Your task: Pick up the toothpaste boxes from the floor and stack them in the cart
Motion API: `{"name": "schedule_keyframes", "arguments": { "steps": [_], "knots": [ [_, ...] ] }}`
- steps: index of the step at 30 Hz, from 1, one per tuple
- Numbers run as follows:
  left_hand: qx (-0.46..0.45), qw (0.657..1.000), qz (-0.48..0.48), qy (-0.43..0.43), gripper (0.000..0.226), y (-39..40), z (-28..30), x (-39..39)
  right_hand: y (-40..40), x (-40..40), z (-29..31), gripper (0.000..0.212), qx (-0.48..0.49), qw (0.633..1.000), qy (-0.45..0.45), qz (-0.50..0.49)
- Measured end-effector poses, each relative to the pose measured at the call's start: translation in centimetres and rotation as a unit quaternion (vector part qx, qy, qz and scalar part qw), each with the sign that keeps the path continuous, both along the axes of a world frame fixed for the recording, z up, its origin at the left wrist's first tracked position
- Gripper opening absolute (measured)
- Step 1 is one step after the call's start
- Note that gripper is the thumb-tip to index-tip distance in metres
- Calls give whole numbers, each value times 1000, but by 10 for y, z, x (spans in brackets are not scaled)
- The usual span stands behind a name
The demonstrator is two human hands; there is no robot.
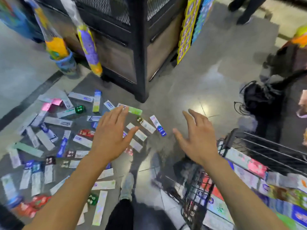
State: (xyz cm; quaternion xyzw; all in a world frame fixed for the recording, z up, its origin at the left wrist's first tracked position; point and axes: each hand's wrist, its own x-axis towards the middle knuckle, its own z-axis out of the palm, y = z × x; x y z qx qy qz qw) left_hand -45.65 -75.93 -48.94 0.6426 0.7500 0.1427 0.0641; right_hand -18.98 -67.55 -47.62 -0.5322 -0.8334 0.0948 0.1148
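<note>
Floor (191, 83): we look down on grey polished tiles filling most of the frame, with a bright glare spot right of centre.
Display stand (126, 47): a tall dark cabinet with mesh panels fills the upper centre; colourful packaged goods hang at its left and right sides.
Cart (249, 163): a black wire cart sits at the lower right, already holding rows of toothpaste boxes laid flat.
Toothpaste boxes (58, 122): dozens of long narrow cartons lie scattered flat across the left half of the floor, mostly white and blue, some red, green or pink. A few overlap.
Bag (259, 98): a black bag with loose cords rests at the right edge, above the cart.
Our left hand (109, 136): it reaches out over the scattered boxes at centre, palm down, fingers spread wide, holding nothing.
Our right hand (196, 138): it hovers right of centre over bare floor, fingers splayed wide, holding nothing.
Our shoe (127, 186): a light shoe and dark trouser leg show at lower centre.
Bystander's legs (244, 9): dark legs stand at the upper right.
</note>
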Motion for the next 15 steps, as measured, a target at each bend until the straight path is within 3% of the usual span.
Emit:
{"name": "schedule_keyframes", "arguments": {
  "steps": [8, 15],
  "knots": [
    [-15, 999, -32, 0, 75, 72, -59, -78, 54, -87, -87, 82, -70, 994, 14, -86],
    [-62, 996, -67, -8, 73, 123, -234, -85, 81, -86, -257, 83, -134, 977, 16, -164]
  ]
}}
